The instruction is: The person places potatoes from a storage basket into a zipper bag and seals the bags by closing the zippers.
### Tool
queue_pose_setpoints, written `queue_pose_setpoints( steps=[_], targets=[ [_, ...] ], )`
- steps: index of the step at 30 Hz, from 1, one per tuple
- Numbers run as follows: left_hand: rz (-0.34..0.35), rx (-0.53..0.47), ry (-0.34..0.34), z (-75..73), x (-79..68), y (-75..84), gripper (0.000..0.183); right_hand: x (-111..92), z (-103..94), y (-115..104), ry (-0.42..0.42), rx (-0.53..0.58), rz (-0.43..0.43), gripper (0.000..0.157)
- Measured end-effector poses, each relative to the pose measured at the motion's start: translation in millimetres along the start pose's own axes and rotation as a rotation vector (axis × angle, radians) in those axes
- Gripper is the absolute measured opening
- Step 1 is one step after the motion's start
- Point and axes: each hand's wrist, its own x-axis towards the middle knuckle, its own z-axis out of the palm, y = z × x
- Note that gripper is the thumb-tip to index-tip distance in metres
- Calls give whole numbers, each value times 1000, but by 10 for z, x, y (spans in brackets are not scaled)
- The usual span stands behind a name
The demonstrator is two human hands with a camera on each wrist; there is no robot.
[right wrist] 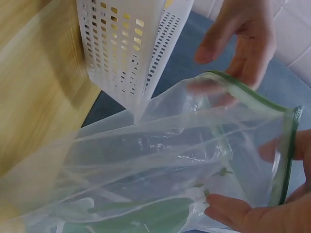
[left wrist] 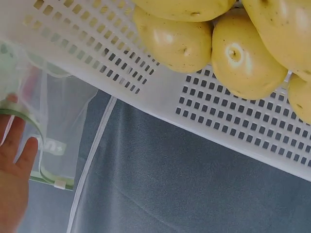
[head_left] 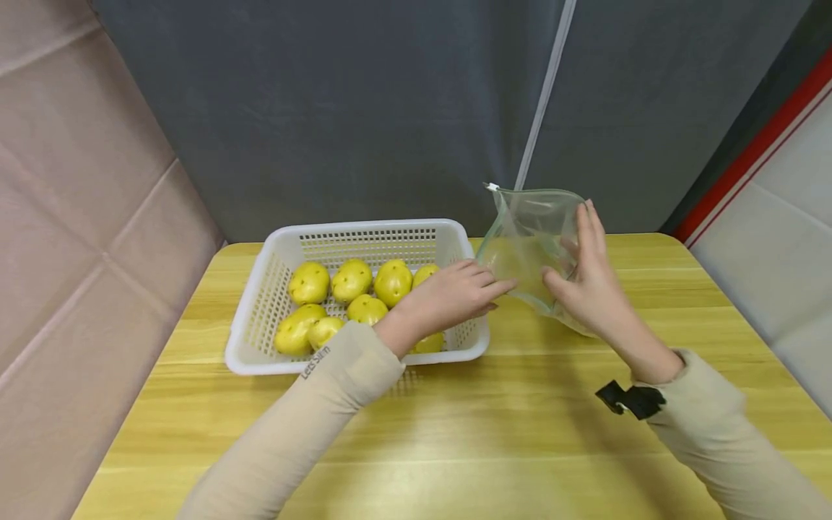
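A clear zip bag (head_left: 526, 231) with a green-edged mouth and a white slider (head_left: 492, 187) stands upright between the hands. My right hand (head_left: 588, 278) holds its right side, with fingers along the edge and the thumb apart from them on the plastic. At the left side of the mouth is my left hand (head_left: 455, 292), its fingers overlapping the green rim (right wrist: 243, 90) and its thumb off the plastic in the right wrist view. The left forearm crosses the white basket (head_left: 357, 227), where several yellow potatoes (head_left: 309, 282) lie; the arm hides some of them.
The basket stands on a wooden table (head_left: 455, 440), left of the bag. A dark grey curtain (head_left: 338, 115) with a pale seam hangs behind the table. Light panels (head_left: 84, 217) close off the left side, and a white panel with a red edge (head_left: 767, 148) the right.
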Motion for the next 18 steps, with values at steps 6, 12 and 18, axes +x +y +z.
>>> queue_pose_setpoints(
  steps=[6, 12, 18],
  targets=[
    [13, 92, 31, 5, -26, -9, 33, -42, -39, 35, 41, -53, -69, 74],
    [23, 106, 110, 20, -39, -33, 24, -29, -22, 132, 192, -270, -399, 54],
    [22, 74, 115, 25, -61, -49, 25, 10, -48, 253, 138, -450, -698, 52]
  ],
)
